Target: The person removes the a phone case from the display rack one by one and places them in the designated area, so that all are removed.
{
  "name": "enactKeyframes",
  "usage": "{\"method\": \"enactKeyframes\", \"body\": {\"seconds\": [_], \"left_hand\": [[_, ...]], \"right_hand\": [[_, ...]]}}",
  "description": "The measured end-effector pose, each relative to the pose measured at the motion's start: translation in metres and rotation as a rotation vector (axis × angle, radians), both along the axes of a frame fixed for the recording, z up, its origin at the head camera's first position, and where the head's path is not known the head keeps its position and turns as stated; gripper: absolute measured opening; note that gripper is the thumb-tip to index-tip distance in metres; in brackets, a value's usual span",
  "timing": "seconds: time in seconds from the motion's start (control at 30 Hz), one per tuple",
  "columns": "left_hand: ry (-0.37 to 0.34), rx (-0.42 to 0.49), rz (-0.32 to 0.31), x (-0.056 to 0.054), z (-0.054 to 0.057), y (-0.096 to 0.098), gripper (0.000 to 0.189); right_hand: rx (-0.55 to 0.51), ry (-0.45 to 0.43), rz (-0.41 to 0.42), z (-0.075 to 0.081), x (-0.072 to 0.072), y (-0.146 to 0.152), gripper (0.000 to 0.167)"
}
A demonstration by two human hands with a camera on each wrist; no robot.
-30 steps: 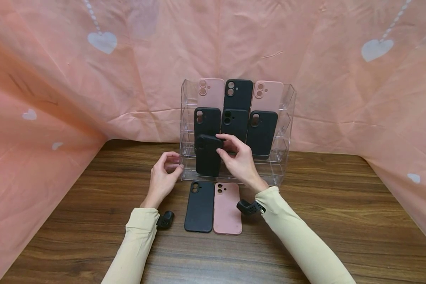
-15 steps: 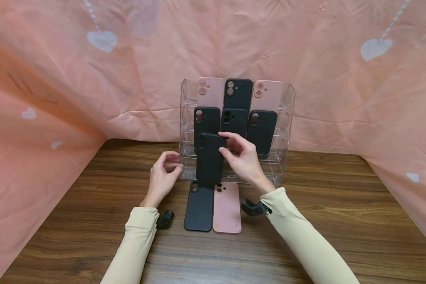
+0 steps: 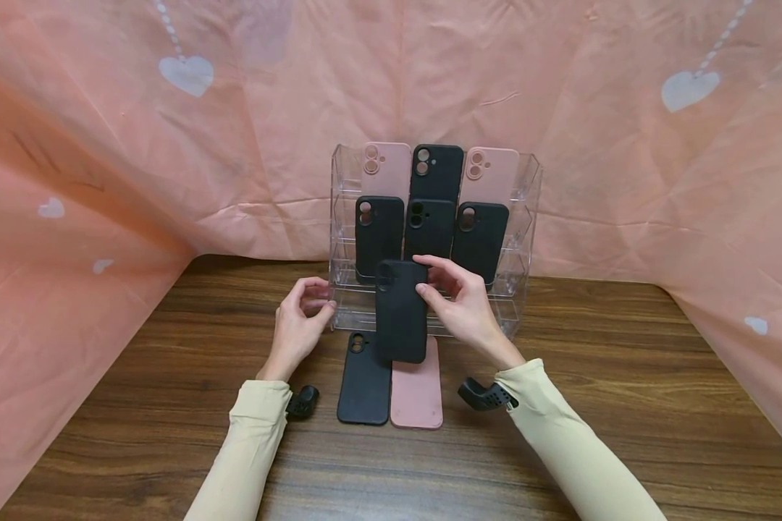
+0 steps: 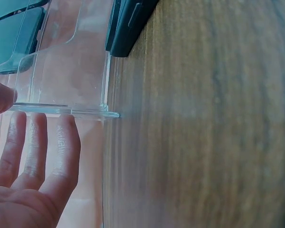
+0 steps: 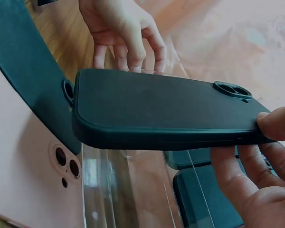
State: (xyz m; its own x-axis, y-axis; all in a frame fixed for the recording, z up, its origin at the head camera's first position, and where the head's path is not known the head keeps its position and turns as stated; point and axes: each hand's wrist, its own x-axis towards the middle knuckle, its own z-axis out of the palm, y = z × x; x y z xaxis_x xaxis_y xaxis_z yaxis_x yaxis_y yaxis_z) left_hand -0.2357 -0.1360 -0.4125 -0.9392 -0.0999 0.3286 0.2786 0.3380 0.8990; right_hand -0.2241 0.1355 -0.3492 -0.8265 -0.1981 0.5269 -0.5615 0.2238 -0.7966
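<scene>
My right hand pinches a black phone case by its upper right edge, thumb on the back and fingers beneath. The case stands nearly upright in front of the clear acrylic display stand, overlapping a pink phone case and another black phone case lying on the table. In the right wrist view, the camera cutout of the held case lies near my thumb. My left hand holds the stand's left side panel; its fingertips press the outer face.
Black and pink cases fill two tiers of the stand: a pink one, a black one and a pink one behind, black ones in front. A pink cloth backdrop hangs behind the wooden table.
My right hand has drawn the black phone case out of the stand's lower left, toward me, down and rightward. It now covers part of the pink case. The left hand has stayed put.
</scene>
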Motion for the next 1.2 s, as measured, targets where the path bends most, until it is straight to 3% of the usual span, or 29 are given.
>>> {"method": "enactKeyframes", "body": {"seconds": [1.2], "left_hand": [[0.001, 0.018, -0.011, 0.000, 0.000, 0.000, 0.032]], "right_hand": [[0.042, -0.188, -0.043, -0.022, 0.020, 0.052, 0.042]]}}
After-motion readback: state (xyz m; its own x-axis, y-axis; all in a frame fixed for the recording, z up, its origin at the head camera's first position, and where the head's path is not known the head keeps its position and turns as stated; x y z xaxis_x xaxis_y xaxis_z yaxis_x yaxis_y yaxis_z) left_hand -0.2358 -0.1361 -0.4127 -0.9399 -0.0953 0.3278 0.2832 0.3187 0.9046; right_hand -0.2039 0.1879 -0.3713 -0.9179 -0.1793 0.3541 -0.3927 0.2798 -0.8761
